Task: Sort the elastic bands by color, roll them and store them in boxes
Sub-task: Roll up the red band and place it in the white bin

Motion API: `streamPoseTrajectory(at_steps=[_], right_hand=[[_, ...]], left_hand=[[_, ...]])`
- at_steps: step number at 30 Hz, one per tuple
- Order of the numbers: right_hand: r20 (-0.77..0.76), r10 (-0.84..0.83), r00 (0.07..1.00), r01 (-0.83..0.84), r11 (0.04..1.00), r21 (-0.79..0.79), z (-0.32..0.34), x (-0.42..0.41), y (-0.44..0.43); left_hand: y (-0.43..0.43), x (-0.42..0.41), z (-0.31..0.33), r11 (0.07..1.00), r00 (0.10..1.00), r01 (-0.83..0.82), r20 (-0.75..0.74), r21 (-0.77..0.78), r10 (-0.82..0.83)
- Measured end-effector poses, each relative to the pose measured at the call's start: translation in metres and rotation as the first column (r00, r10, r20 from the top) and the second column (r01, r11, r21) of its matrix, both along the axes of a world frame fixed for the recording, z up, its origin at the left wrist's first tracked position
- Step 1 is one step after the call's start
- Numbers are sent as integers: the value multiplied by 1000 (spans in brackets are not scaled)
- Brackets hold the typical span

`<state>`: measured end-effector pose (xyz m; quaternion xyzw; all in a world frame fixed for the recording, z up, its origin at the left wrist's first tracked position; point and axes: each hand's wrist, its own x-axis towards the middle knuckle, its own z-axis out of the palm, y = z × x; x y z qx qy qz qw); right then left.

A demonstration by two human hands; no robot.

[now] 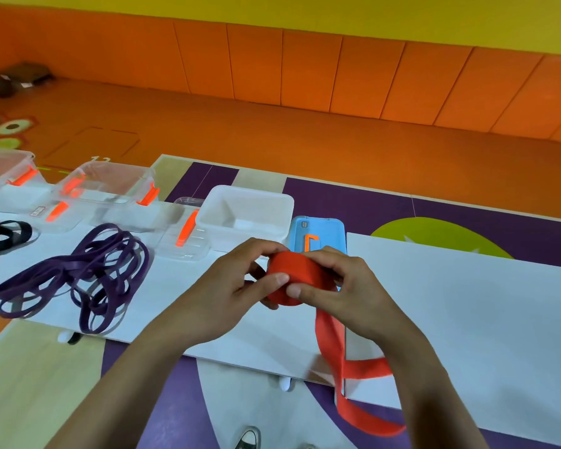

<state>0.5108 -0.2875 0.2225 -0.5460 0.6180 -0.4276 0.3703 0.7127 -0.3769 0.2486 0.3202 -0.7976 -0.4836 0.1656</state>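
Observation:
Both hands hold a partly rolled orange elastic band (pixel 292 270) above the white table. My left hand (pixel 240 283) grips the roll's left side, and my right hand (pixel 334 283) pinches its right side. The band's loose tail (pixel 347 377) hangs down over the table's front edge in a loop. A heap of purple bands (pixel 78 277) lies on the table at the left. Black bands (pixel 0 238) lie at the far left edge. An open white box (pixel 272 202) stands just behind my hands, with a blue lid (pixel 321 231) to its right.
Clear plastic boxes with orange clasps (pixel 107 189) (pixel 0 170) stand along the table's back left, and a clear lid (pixel 185 238) lies beside the white box. A second white tabletop (pixel 467 312) adjoins on the right. My shoe (pixel 248 439) shows below on the purple floor.

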Motion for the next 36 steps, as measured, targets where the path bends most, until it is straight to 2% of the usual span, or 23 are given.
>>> streamPoseTrajectory(at_steps=[2,4,6,9,11,13,14,16,17,19,23,26,28,30,33,36], right_hand=[[-37,-64,997,61,996,-69,0,0,-2],[88,-100,991,111,986,-127,-2,5,-4],[234,-111,966,150,976,-155,-4,16,-8],[245,-133,960,174,972,-155,-5,26,-10],[135,-99,986,113,988,-100,-2,21,-8],[-18,-19,1000,19,1000,-7,2,12,-6],[-96,20,995,-16,999,42,4,7,-5],[-227,90,970,-64,991,116,9,2,-4],[-270,118,956,-85,987,134,11,2,-5],[-309,153,939,-111,982,150,17,4,-5],[-292,128,948,-94,988,125,25,2,-1],[-184,38,982,-38,999,2,28,2,1],[-174,-29,984,16,997,-78,23,2,-1],[-102,-63,993,48,988,-148,17,4,-3],[178,-134,975,168,966,-197,6,18,-3],[297,-213,931,283,934,-217,0,37,-8]], left_hand=[[1,-2,-2,990,980,-85,-171,111,103],[4,-8,-5,959,911,-129,-353,251,215],[7,-15,-8,917,826,-121,-473,381,306],[13,-21,-20,831,763,-45,-518,554,386],[11,-16,-22,807,802,-33,-466,590,373],[3,-6,-18,866,913,-104,-298,490,278],[-1,-1,-14,921,967,-135,-155,365,203],[-8,7,-3,993,989,-105,108,56,98],[-10,9,3,997,983,-56,171,-52,64],[-13,8,18,990,976,41,219,-138,-10],[-17,8,28,973,961,163,251,-161,-119],[-8,12,23,979,980,138,161,-149,-114],[-3,13,18,989,995,94,46,-113,-89],[-2,12,11,998,995,28,-89,-57,-33],[4,4,1,988,934,-72,-339,139,115],[4,-4,-4,946,851,-75,-475,315,226]])
